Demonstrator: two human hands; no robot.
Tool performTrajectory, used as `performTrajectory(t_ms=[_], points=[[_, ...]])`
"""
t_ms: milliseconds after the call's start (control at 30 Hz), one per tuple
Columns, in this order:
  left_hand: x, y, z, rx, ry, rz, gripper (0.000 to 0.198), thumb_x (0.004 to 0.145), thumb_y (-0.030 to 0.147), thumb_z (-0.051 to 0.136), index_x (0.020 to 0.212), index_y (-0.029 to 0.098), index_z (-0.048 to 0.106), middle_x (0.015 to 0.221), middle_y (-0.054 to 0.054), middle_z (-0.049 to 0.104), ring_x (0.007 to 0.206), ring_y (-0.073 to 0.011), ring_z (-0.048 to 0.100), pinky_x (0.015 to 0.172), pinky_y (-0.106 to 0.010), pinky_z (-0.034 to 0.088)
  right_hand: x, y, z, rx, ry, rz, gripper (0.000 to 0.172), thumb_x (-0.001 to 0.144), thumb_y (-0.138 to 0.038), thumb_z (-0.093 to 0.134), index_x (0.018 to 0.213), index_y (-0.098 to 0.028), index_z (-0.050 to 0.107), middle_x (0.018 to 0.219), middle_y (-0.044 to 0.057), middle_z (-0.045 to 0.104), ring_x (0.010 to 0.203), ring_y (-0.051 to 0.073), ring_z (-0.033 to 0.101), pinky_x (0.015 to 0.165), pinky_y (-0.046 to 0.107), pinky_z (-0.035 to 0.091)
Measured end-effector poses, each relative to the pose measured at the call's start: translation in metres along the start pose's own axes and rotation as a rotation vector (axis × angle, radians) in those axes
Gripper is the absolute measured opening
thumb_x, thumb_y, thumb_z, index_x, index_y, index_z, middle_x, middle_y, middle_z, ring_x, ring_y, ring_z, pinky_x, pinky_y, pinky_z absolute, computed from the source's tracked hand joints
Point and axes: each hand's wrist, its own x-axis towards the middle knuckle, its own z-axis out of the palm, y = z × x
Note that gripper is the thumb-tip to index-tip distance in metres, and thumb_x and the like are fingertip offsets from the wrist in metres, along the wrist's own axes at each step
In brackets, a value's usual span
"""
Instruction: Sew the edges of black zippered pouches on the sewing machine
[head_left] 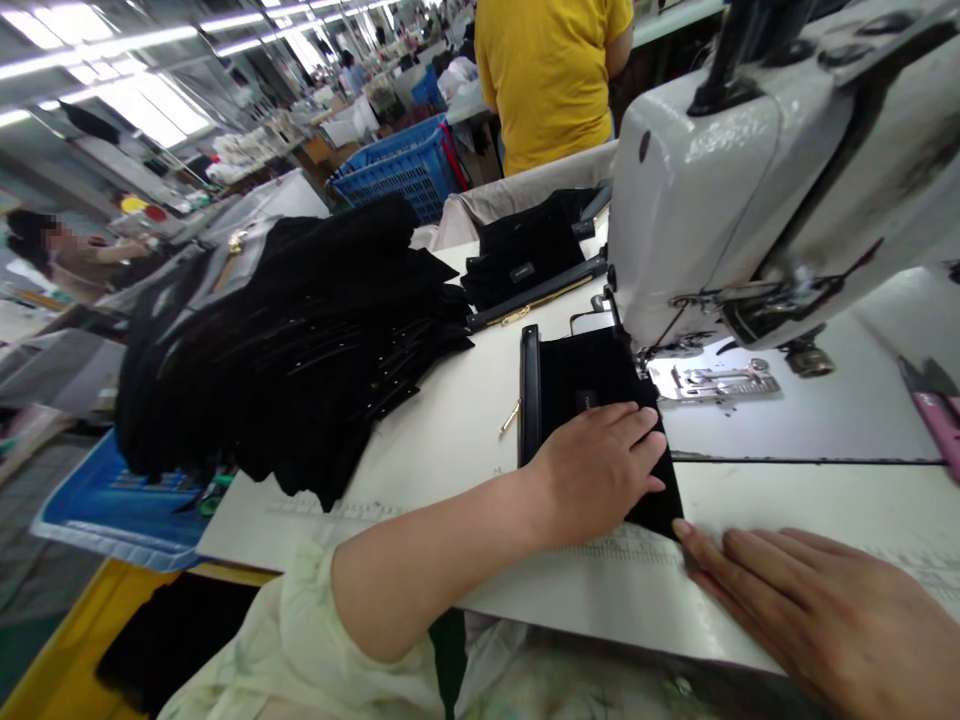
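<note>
Two bare hands work a black fabric piece at a white sewing table [420, 470] beside an industrial sewing machine [735, 170].

A heap of black fabric pieces [285, 340] covers the table's left side, with a blue plastic crate [397, 170] behind it. The black fabric piece [589, 385], edged by a stiff black strip [530, 395], lies just left of the machine's steel plate [712, 381]. The left hand [592, 470] rests flat on it, unclenched; the open right hand [817, 620] lies on the table, fingertips [682, 527] at the piece's corner. A small gold metal pull [510, 416] lies beside the strip.
</note>
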Motion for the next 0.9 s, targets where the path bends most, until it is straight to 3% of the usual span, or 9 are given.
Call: performTrajectory(t_ms=[233, 467, 667, 833, 900], points=[[0.004, -0.007, 0.003, 0.045, 0.017, 0.014, 0.036, 0.099, 0.032, 0.052, 0.120, 0.004, 0.059, 0.133, -0.018, 0.061, 0.127, -0.0260, 0.056, 0.109, -0.037, 0.046, 0.004, 0.008, 0.001, -0.019, -0.048, -0.004, 0.035, 0.093, -0.003, 0.032, 0.102, -0.011, 0.064, 0.086, 0.006, 0.072, 0.066, 0.014, 0.065, 0.061, 0.028, 0.051], [0.003, -0.006, 0.000, 0.035, 0.012, 0.018, 0.026, 0.100, 0.025, 0.047, 0.111, 0.007, 0.063, 0.124, -0.016, 0.065, 0.120, -0.0241, 0.061, 0.106, -0.038, 0.048, 0.010, 0.010, 0.001, -0.039, -0.103, 0.034, 0.039, 0.093, -0.001, 0.029, 0.097, -0.012, 0.066, 0.081, 0.004, 0.070, 0.064, 0.013, 0.064, 0.060, 0.026, 0.052], [0.009, -0.010, -0.007, 0.050, -0.024, -0.013, 0.022, 0.098, 0.023, 0.052, 0.109, 0.008, 0.064, 0.119, -0.015, 0.066, 0.112, -0.0238, 0.064, 0.100, -0.038, 0.051, 0.015, 0.021, 0.003, -0.120, -0.126, 0.012, 0.044, 0.099, -0.008, 0.022, 0.098, -0.010, 0.066, 0.072, 0.005, 0.067, 0.048, 0.013, 0.059, 0.041, 0.027, 0.043], [0.009, -0.012, -0.009, 0.092, -0.038, 0.071, 0.020, 0.097, 0.024, 0.054, 0.106, 0.011, 0.067, 0.119, -0.014, 0.067, 0.113, -0.0231, 0.064, 0.101, -0.037, 0.050, 0.020, 0.031, 0.006, -0.128, -0.152, -0.005, 0.048, 0.099, -0.009, 0.020, 0.095, -0.013, 0.068, 0.071, 0.004, 0.068, 0.043, 0.013, 0.057, 0.039, 0.028, 0.040], [0.008, -0.012, -0.009, 0.110, -0.026, 0.048, 0.021, 0.097, 0.027, 0.054, 0.109, 0.014, 0.067, 0.124, -0.012, 0.066, 0.118, -0.0245, 0.062, 0.103, -0.039, 0.049, 0.019, 0.032, 0.010, -0.102, -0.186, 0.051, 0.048, 0.100, -0.012, 0.022, 0.095, -0.015, 0.069, 0.071, 0.003, 0.068, 0.046, 0.012, 0.059, 0.041, 0.026, 0.041]])
